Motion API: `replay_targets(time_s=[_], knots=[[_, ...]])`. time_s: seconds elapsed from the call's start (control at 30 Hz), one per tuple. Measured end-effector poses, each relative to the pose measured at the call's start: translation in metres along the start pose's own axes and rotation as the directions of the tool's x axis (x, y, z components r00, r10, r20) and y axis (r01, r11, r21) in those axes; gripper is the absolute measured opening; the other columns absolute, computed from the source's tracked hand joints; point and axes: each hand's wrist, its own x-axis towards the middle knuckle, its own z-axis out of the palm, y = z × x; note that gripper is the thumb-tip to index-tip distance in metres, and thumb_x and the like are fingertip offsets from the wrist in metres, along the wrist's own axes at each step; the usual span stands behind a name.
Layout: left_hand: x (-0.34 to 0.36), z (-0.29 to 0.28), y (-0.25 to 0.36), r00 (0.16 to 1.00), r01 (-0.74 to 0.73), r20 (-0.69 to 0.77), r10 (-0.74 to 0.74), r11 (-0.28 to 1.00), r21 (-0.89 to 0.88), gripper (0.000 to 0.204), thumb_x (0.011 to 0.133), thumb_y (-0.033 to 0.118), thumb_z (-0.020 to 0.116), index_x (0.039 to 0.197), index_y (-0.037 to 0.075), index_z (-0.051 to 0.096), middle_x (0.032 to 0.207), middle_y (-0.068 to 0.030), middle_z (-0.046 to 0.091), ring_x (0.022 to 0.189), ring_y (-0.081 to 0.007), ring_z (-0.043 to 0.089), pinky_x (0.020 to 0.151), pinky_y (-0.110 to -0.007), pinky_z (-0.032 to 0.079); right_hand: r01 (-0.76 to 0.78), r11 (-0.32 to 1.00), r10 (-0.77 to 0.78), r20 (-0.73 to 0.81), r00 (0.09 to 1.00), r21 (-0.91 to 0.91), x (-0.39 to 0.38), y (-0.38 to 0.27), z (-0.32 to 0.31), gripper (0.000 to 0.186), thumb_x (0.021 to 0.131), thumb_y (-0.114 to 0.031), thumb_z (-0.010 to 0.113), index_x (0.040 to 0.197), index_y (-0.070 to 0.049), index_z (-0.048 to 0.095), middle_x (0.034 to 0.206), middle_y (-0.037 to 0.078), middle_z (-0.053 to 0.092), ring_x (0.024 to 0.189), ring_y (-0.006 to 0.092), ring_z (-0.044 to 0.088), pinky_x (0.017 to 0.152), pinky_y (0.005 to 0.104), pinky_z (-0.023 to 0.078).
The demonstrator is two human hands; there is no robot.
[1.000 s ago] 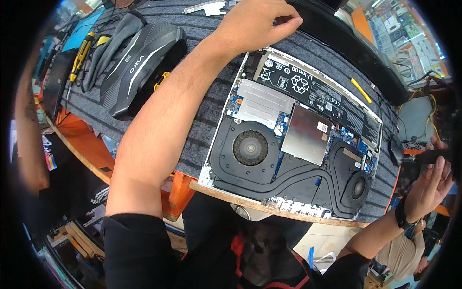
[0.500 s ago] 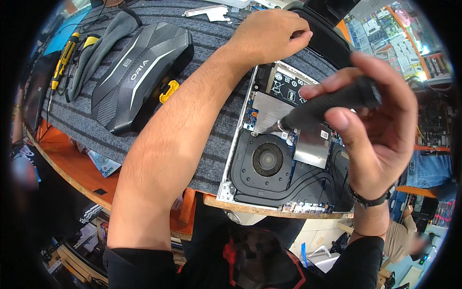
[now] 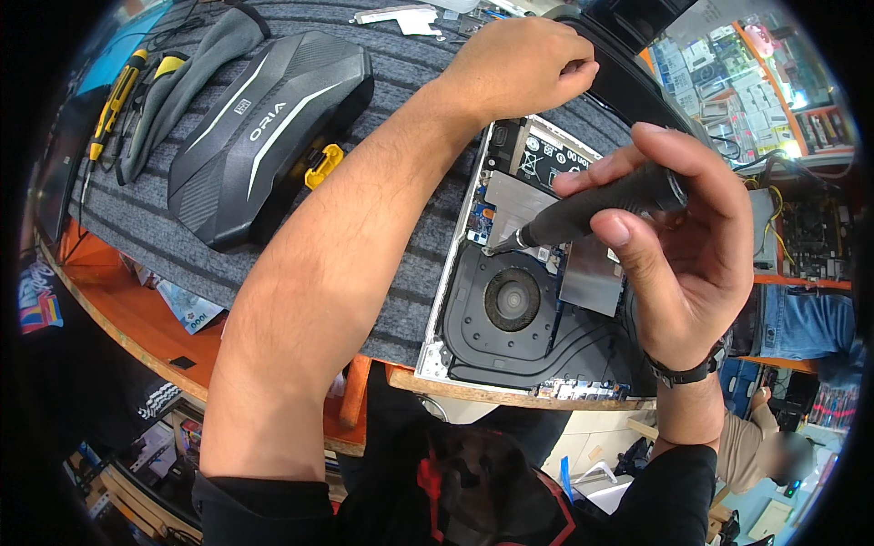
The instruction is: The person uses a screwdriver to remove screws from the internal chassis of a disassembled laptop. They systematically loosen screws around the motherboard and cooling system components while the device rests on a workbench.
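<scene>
My right hand [image 3: 696, 264] grips a thick dark screwdriver [image 3: 601, 205] between thumb and fingers. Its tip meets a corner of the black cooling fan [image 3: 512, 298] inside an opened laptop [image 3: 437, 350], or hovers just above it. Around the fan lie a silver metal plate [image 3: 590, 278], blue circuit board, dark heat pipes and, at the far side, a black battery [image 3: 544, 162]. My left hand [image 3: 533, 68] is curled closed beyond the laptop's far left corner. Whatever lies inside its fingers, if anything, is hidden.
On the ribbed grey mat [image 3: 401, 273] rest a black-and-grey hard case [image 3: 273, 136] with a yellow latch [image 3: 323, 166], a yellow-black screwdriver [image 3: 118, 105] and a grey cloth item [image 3: 196, 86]. A white metal bracket [image 3: 405, 18] sits at the far edge. Another person [image 3: 765, 455] is at the right.
My right hand has shifted slightly left and its fingers have closed in around the screwdriver. The tip has moved a little left to the fan's corner. My left hand keeps its curl.
</scene>
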Motion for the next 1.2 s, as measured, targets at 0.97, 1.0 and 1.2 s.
replay_targets(time_s=[0.97, 1.0, 1.2], knots=[[0.000, -0.006, -0.003, 0.986, 0.032, 0.157, -0.047, 0.995, 0.092, 0.028, 0.095, 0.033, 0.058, 0.097, 0.011, 0.074, 0.096, -0.0080, 0.073, 0.092, -0.0308, 0.069, 0.080, -0.044, 0.055, 0.284, 0.712, 0.362, 0.682, 0.636, -0.642, 0.080, -0.068, -0.006, 0.035, 0.074, 0.008, 0.073, 0.105, -0.004, 0.061, 0.109, 0.013, 0.058, 0.098, 0.0343, 0.060, 0.077, 0.0435, 0.048], [0.002, -0.006, -0.001, 0.989, 0.023, 0.142, -0.029, 0.999, 0.044, 0.027, 0.094, 0.033, 0.058, 0.096, 0.010, 0.074, 0.096, -0.0080, 0.073, 0.091, -0.0307, 0.069, 0.080, -0.044, 0.055, 0.283, 0.703, 0.381, 0.682, 0.625, -0.652, 0.080, -0.070, -0.007, 0.036, 0.074, 0.008, 0.072, 0.106, -0.003, 0.061, 0.110, 0.014, 0.058, 0.099, 0.0347, 0.060, 0.078, 0.0437, 0.048], [0.001, -0.008, 0.007, 0.997, 0.026, 0.070, -0.025, 1.000, -0.012, 0.027, 0.094, 0.032, 0.059, 0.093, 0.009, 0.073, 0.094, -0.0077, 0.073, 0.090, -0.0303, 0.069, 0.079, -0.044, 0.056, 0.410, 0.796, 0.089, 0.757, 0.648, -0.445, 0.072, -0.057, -0.014, 0.020, 0.088, -0.004, 0.070, 0.105, -0.002, 0.060, 0.103, 0.014, 0.062, 0.086, 0.0336, 0.063, 0.068, 0.0421, 0.048]])
